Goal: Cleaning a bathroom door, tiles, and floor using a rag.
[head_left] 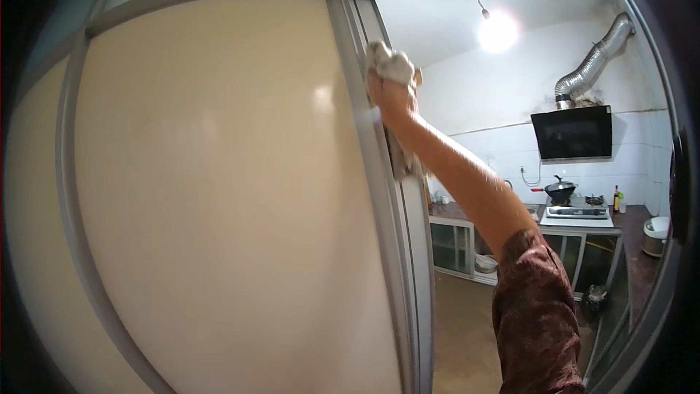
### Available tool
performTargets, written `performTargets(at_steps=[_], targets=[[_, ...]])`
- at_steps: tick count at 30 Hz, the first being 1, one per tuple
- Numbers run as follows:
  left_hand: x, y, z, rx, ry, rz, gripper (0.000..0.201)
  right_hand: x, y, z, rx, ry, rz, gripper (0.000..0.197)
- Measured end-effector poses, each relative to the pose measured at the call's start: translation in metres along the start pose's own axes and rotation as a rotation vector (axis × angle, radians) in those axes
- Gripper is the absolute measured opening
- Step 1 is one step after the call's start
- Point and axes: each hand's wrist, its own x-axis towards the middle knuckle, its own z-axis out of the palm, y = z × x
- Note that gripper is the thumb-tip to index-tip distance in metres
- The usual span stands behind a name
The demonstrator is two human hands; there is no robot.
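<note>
My right arm, in a dark red sleeve, reaches up from the lower right. The right hand point(394, 101) is closed round a crumpled whitish cloth point(394, 67) and presses it to the grey metal door frame point(390, 204), high on the upright post. Part of the cloth hangs down behind my wrist. The fingers are partly hidden by the cloth and blurred. To the left of the post stands a large cream panel point(219, 175) set in grey metal bars. My left hand does not show.
Through the doorway on the right lies a kitchen. A lit bulb point(498, 31) hangs from the ceiling. A black range hood point(573, 133) with a silver duct point(594, 66) is on the far wall. Below it, a lidded wok point(560, 189) sits on a gas stove point(572, 217).
</note>
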Motion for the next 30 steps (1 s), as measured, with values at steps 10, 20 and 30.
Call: performTargets(at_steps=[10, 20, 30], targets=[[0.047, 0.032, -0.050, -0.013, 0.174, 0.017, 0.036, 0.206, -0.066, 0.031, 0.201, 0.450, -0.148, 0.059], [0.078, 0.060, -0.052, -0.036, 0.119, 0.046, 0.036, 0.191, -0.035, 0.039, 0.034, 0.099, -0.174, 0.049], [0.068, 0.097, -0.026, -0.077, 0.040, 0.116, 0.036, 0.028, 0.026, -0.014, -0.011, -0.204, -0.331, 0.042]])
